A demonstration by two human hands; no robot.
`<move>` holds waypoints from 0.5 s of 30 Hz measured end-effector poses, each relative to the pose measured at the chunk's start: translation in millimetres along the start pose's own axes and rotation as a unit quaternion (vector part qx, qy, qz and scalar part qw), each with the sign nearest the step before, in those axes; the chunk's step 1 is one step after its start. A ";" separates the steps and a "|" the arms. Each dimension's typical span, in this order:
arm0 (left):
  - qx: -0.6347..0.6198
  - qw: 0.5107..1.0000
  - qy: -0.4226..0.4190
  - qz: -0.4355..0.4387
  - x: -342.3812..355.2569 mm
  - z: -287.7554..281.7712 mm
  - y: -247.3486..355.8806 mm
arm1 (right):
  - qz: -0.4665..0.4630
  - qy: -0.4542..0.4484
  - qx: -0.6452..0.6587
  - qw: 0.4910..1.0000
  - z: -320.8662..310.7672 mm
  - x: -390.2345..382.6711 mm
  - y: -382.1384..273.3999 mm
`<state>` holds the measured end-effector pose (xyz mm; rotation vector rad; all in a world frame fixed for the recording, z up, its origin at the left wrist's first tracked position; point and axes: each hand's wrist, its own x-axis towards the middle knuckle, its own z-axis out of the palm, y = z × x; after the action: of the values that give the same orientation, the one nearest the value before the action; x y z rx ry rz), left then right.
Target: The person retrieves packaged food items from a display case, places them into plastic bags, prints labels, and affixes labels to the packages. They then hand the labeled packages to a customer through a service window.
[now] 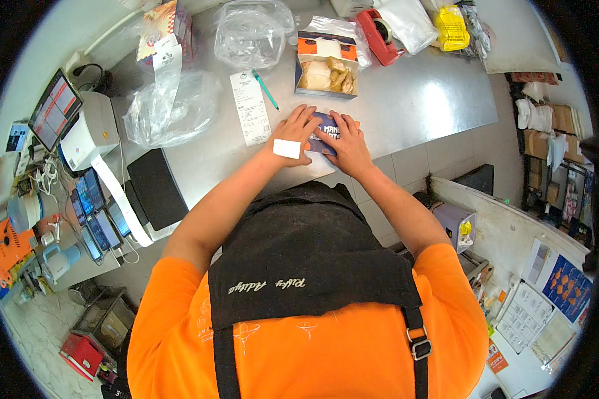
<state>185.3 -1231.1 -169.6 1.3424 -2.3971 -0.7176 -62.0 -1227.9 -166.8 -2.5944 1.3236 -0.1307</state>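
Observation:
Close to the near edge of a metal table (416,106), both my hands hold a small dark blue printed food box (330,128) with orange parts. My left hand (294,135) grips its left side, and a white sticker (287,148) lies across the back of that hand near the wrist. On the box's right side is my right hand (348,144), fingers over the top. Much of the box is covered by my hands. Just beyond stands an opened food box (347,52), holding a wrapped bundle (315,74) and brownish fried pieces (339,76).
Left of my hands lie a long receipt (249,113) and a teal pen (265,90). Clear plastic bags (173,110) and a patterned packed box (163,30) sit further left. A red tape dispenser (377,38) stands far back. Several phones (93,193) and a monitor (56,110) are at left.

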 end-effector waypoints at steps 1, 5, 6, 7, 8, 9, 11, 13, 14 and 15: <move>-0.006 1.000 -0.007 -0.001 6.2 -0.5 -3.1 | 0.001 0.007 0.004 1.000 1.5 0.4 -2.2; 0.032 0.999 -0.029 0.012 31.4 2.9 -11.0 | 0.021 0.015 -0.034 0.999 4.5 1.2 -12.3; 0.037 0.998 -0.044 0.008 35.1 4.1 -11.4 | 0.026 0.012 -0.046 0.999 4.4 1.2 -14.4; 0.040 0.997 -0.062 0.004 38.1 4.8 -11.5 | 0.033 0.004 -0.061 0.998 3.7 1.2 -15.7; 0.037 0.997 -0.069 0.003 40.1 4.8 -11.6 | 0.032 0.006 -0.055 0.998 2.4 1.4 -16.0; 0.031 0.996 -0.079 0.000 41.6 4.1 -11.7 | 0.033 0.002 -0.051 0.998 1.0 1.9 -15.8; 0.032 0.994 -0.101 -0.005 45.8 1.4 -11.5 | 0.032 -0.008 -0.038 0.999 -2.8 3.5 -13.0; 0.046 0.991 -0.128 -0.009 52.0 -2.5 -11.3 | 0.027 -0.023 -0.017 0.999 -6.5 6.3 -8.0; 0.049 0.989 -0.137 -0.007 55.7 -4.8 -11.7 | 0.025 -0.021 -0.011 0.999 -7.9 7.7 -5.5; 0.052 0.987 -0.150 -0.006 59.4 -6.9 -11.9 | 0.024 -0.021 -0.004 1.000 -8.7 8.9 -3.5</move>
<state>166.2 -1289.0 -169.4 1.3754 -2.6948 -0.8625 -55.6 -1234.5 -157.8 -2.5556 1.3724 -0.0643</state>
